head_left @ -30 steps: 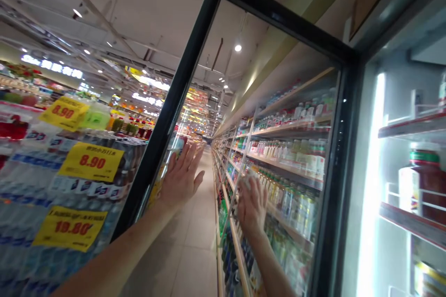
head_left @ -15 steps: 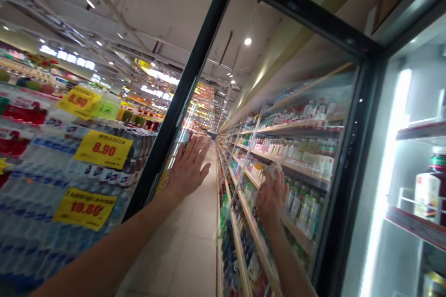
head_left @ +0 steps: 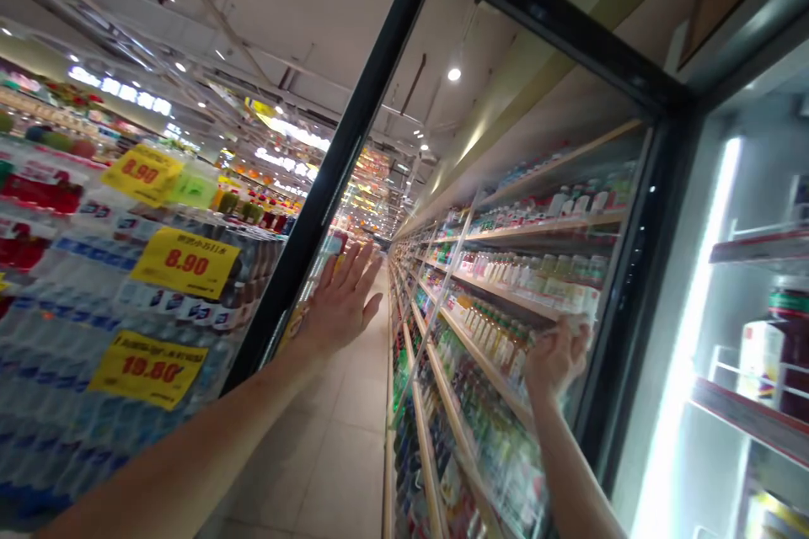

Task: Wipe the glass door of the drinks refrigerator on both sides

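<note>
One bottle (head_left: pixel 787 354) occupies cooler (head_left: pixel 720 269); right hand (head_left: pixel 556 356) clutches cloth (head_left: pixel 578 322).

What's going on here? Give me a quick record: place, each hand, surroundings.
Place: supermarket aisle, at an open glass door
Left hand: open, palm flat on the glass
Right hand: closed on a white cloth, against the glass near its right edge
Around: yellow price signs over stacked bottles on the left; lit chiller shelves on the right
</note>
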